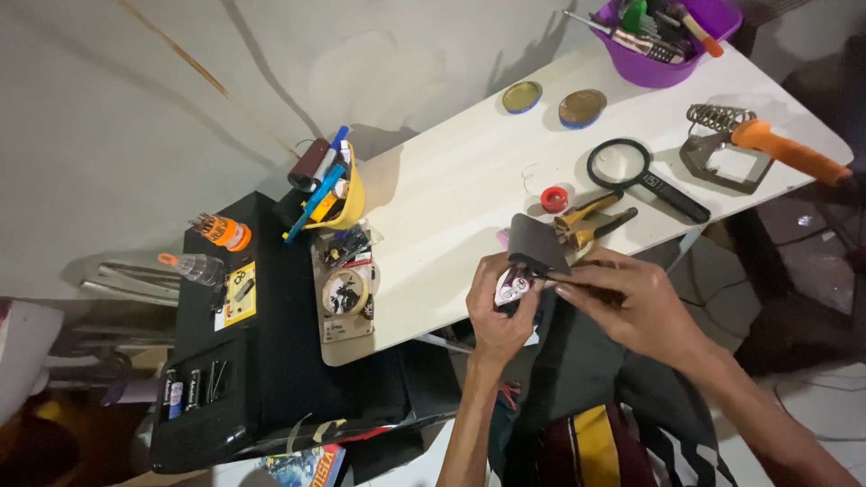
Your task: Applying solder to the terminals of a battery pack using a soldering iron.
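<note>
My left hand [494,311] grips a small pink and white gadget [512,289] with round parts on its face, held over the near edge of the white table [451,189]. My right hand [631,302] pinches a dark flat cover piece [534,243] that stands up from the gadget's top. Both hands are close together, above my lap. Just beyond the hands lie yellow-handled pliers [591,221] and a small red roll [554,198].
A magnifying glass [631,171], an orange-handled soldering iron [785,149] on its stand, two round lids [550,101] and a purple tool bowl [667,36] sit on the table. Left is a black box [262,361] with batteries, a screwdriver-bit set and a yellow cup of tools [338,194].
</note>
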